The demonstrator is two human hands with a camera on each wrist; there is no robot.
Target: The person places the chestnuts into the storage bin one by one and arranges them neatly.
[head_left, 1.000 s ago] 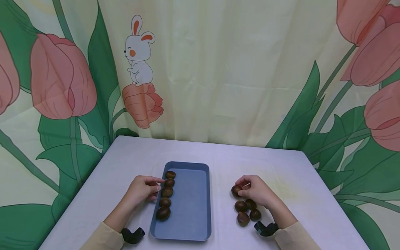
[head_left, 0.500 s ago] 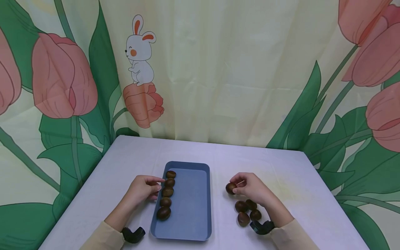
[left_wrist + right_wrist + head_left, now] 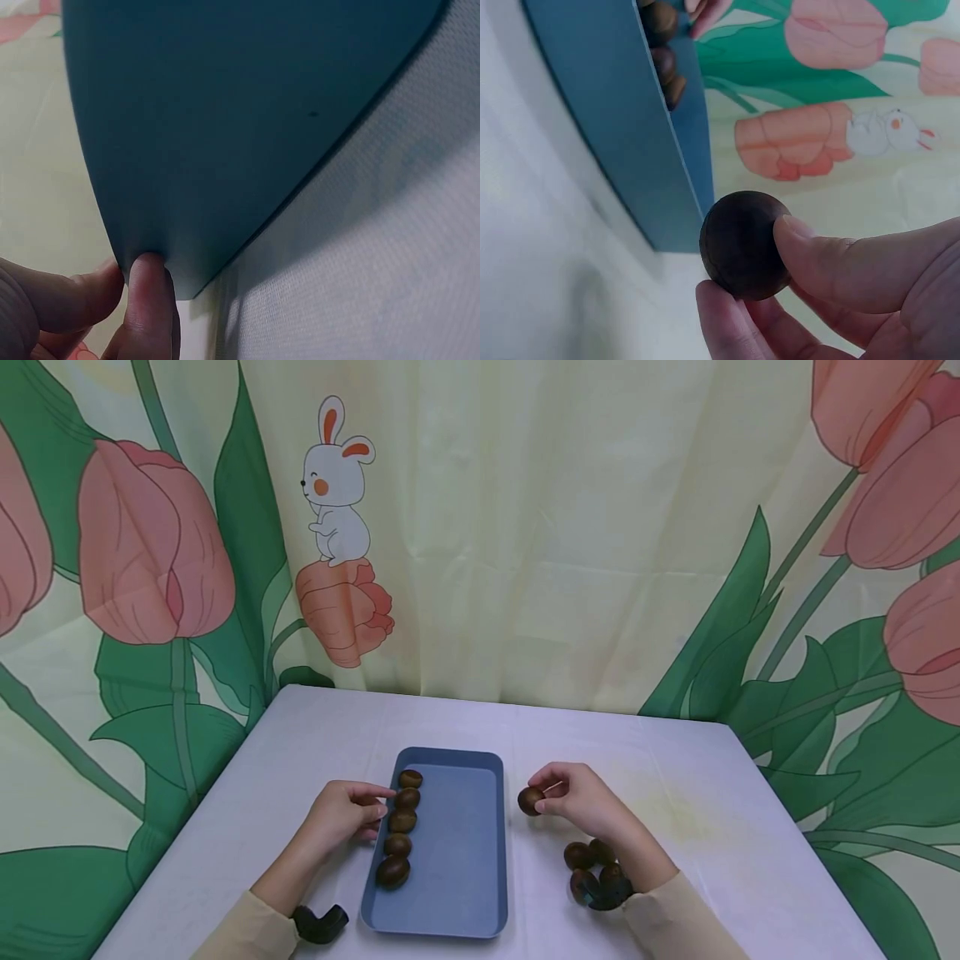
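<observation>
Round dark-brown chestnut (image 3: 529, 800) pinched between thumb and fingers of right hand (image 3: 581, 802), raised just right of shallow blue plastic tray (image 3: 457, 893). Five similar chestnuts in row (image 3: 400, 827) along tray's left wall. Left hand (image 3: 341, 817) grips tray's left rim, fingers curled over edge. Loose brown chestnuts (image 3: 588, 864) under right wrist. White tabletop (image 3: 697, 810); tulip-and-rabbit printed curtain (image 3: 525, 527) behind. Both forearms low, angled inward.

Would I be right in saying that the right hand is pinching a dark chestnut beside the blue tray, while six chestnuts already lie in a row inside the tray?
Not quite: the row inside the blue tray holds five chestnuts, not six, as the head view shows. The rest stands: the right hand pinches a dark chestnut beside the tray.
</observation>
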